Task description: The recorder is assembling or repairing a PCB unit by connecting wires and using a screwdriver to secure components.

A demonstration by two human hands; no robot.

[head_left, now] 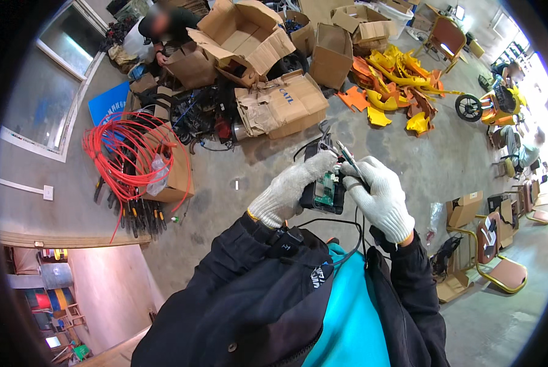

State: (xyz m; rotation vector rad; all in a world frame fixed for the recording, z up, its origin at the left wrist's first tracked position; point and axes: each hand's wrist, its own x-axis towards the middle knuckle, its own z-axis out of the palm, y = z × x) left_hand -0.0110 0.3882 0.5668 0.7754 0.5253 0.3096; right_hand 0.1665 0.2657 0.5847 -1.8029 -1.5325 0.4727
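Observation:
My left hand (293,191), in a white knit glove, grips a black open-topped box from its left side. Inside that box a green circuit board (326,191) shows, with thin wires at its far end. My right hand (381,199), gloved the same way, is closed around a slim, pen-like tool (346,154) slanting over the box's right edge. The exact kind of tool is unclear. Dark cables (341,221) trail from around the box toward my jacket. The left fingertips are close to the wires, partly covering them.
Open cardboard boxes (243,37) crowd the far side, where a person (170,30) works. Coiled red tubing (133,159) lies at left. Yellow and orange plastic panels (396,85) are heaped at far right. A chair (500,269) stands right, and a yellow two-wheeler (494,104) beyond.

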